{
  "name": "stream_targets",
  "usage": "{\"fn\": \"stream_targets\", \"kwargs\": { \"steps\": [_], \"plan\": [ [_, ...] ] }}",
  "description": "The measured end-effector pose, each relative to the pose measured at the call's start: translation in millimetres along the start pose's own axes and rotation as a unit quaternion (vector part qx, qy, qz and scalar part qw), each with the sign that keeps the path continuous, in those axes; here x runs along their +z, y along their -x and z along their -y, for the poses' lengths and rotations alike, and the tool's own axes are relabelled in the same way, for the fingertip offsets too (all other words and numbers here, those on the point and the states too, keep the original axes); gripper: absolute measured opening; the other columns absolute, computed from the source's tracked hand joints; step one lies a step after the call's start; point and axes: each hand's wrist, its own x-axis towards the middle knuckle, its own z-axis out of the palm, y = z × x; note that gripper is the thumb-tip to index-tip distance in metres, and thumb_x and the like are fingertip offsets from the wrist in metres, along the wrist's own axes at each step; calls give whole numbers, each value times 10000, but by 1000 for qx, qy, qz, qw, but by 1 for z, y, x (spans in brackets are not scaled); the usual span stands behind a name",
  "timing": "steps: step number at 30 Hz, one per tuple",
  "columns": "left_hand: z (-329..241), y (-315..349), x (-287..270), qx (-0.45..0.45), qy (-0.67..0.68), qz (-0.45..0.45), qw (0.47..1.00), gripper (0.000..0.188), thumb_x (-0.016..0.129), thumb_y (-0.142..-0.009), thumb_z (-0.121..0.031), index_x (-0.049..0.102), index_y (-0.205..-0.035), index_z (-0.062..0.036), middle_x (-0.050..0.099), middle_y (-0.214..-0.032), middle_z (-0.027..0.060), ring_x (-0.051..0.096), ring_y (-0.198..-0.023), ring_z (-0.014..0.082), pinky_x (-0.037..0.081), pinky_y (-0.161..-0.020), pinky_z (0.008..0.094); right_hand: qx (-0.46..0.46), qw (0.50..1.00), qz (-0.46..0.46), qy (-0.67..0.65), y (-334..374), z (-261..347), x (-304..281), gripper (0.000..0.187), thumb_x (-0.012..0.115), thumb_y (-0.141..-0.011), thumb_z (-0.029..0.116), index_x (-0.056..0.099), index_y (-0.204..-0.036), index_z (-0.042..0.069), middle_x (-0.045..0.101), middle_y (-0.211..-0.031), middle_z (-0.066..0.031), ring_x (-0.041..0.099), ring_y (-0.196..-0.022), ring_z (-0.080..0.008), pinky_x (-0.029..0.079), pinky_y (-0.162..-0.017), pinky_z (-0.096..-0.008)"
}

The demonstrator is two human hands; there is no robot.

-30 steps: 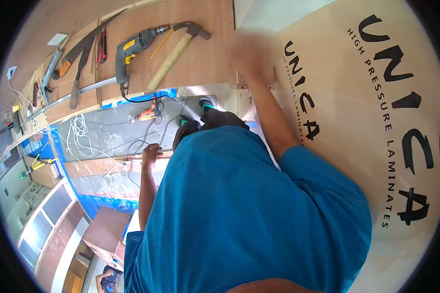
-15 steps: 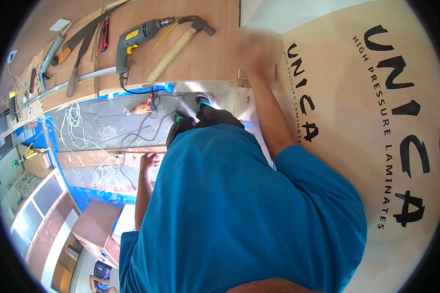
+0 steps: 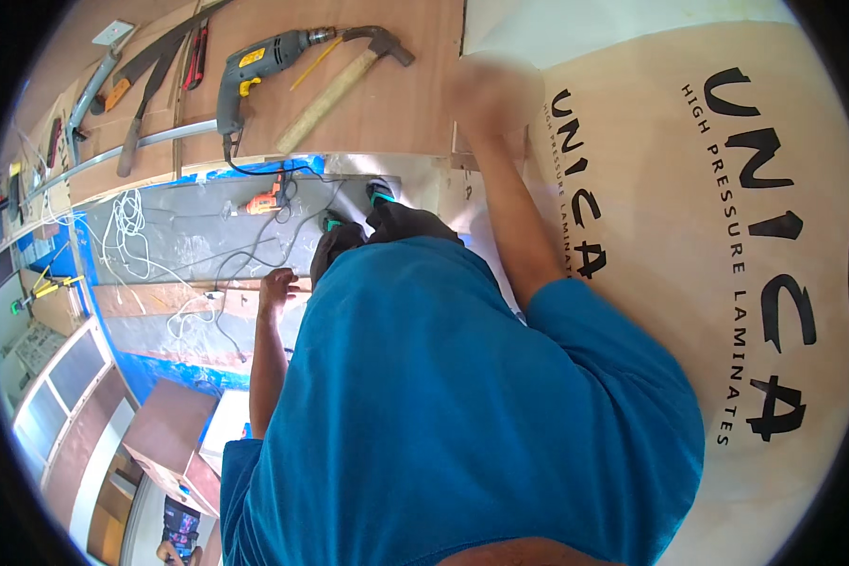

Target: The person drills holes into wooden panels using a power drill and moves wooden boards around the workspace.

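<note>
My right hand (image 3: 491, 90) is smeared by motion at the edge of the wooden worktop (image 3: 406, 123), close to the pale laminate sheet (image 3: 646, 226) with black print. Whether it holds anything is hidden by the blur. My left hand (image 3: 278, 285) hangs low beside my body over the floor, fingers loosely bent and apart, with nothing in it. On the worktop, left of my right hand, lies a claw hammer (image 3: 328, 101) with a wooden handle. Beside it are a yellow pencil (image 3: 314, 65) and a grey corded drill (image 3: 255, 75).
Further left lie a red utility knife (image 3: 196, 57), a long blade with an orange handle (image 3: 116, 93) and a metal strip (image 3: 165, 137). An orange power tool (image 3: 265, 200) and white cord (image 3: 127, 222) are on the floor. Near a brown cabinet (image 3: 167, 420), another person's hand (image 3: 169, 553) shows.
The view has shifted slightly, moving the tools a little left. My right hand stays blurred at nearly the same spot; my left hand remains low at my side.
</note>
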Motion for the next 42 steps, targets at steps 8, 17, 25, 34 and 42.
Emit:
{"fn": "stream_targets", "kwargs": {
  "steps": [8,17,25,34,42],
  "plan": [
    [-5,6,-10,2,-28,-20,999,288,566,-970,-208,615,-1193,-33,718,-1017,123,708,-768,209,549,-610,325,18,999,23,-42,-5,5,-5,527,708,-795,336,605,-1211,29,490,-1210,-196,450,-1197,-376,280,-1072,-612],
    [49,14,-12,-51,22,3,998,281,601,-956,-182,612,-1207,-57,727,-992,104,716,-768,220,582,-626,338,3,999,22,-29,0,3,-4,501,720,-803,334,626,-1206,51,482,-1282,-188,453,-1225,-342,292,-1062,-530],
    [45,9,-11,46,-187,49,980,245,634,-935,-184,650,-1154,-77,722,-988,101,715,-735,196,576,-573,337,39,998,34,45,-3,9,-11,484,720,-817,293,609,-1224,56,480,-1296,-189,443,-1244,-370,361,-1044,-488],
    [-165,16,60,207,34,182,961,324,653,-875,-138,631,-1175,-20,689,-1042,90,661,-958,178,543,-799,316,124,987,81,58,13,-14,-56,701,694,-838,360,423,-1409,57,312,-1522,-228,272,-1418,-430,369,-1095,-537],
    [-350,9,272,619,-273,222,702,764,692,-818,-282,385,-1470,-30,409,-1489,219,421,-1349,365,306,-1153,423,289,944,159,20,5,15,-70,812,642,-845,458,335,-1506,101,301,-1559,-188,335,-1412,-385,378,-1084,-532]
  ]
}}
